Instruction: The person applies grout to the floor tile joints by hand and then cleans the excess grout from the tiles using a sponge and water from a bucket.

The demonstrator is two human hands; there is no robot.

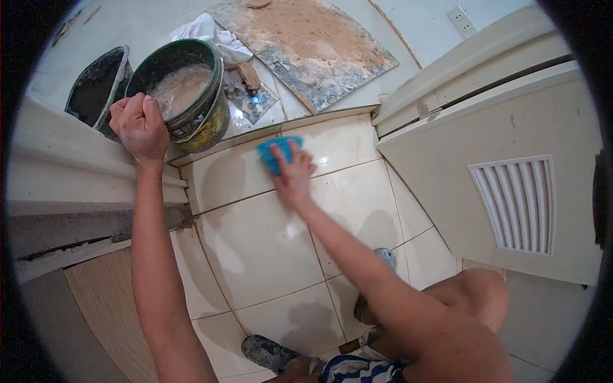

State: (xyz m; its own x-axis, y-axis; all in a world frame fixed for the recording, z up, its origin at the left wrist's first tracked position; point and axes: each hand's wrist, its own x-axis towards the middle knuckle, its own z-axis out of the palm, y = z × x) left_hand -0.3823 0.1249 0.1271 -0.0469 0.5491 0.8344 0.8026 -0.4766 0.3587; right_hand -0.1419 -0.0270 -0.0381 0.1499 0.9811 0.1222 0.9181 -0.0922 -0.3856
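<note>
My right hand (294,175) presses a blue sponge (281,150) against the cream floor tiles (255,249), close to the raised threshold. Its fingers are spread over the top of the sponge, and the wet tile shines around it. My left hand (139,124) is closed in a fist beside the door frame, overlapping the near rim of a dark bucket (214,115). What its fingers grip, if anything, is hidden. Cloudy, foamy brownish water (182,92) stands inside the bucket.
A second dark container (96,89) stands left of the bucket. Behind are a crumpled white bag (207,35) and a board (319,48) caked with mortar. A door with a white vent (516,204) is at right; my shoes (268,352) are on the tiles.
</note>
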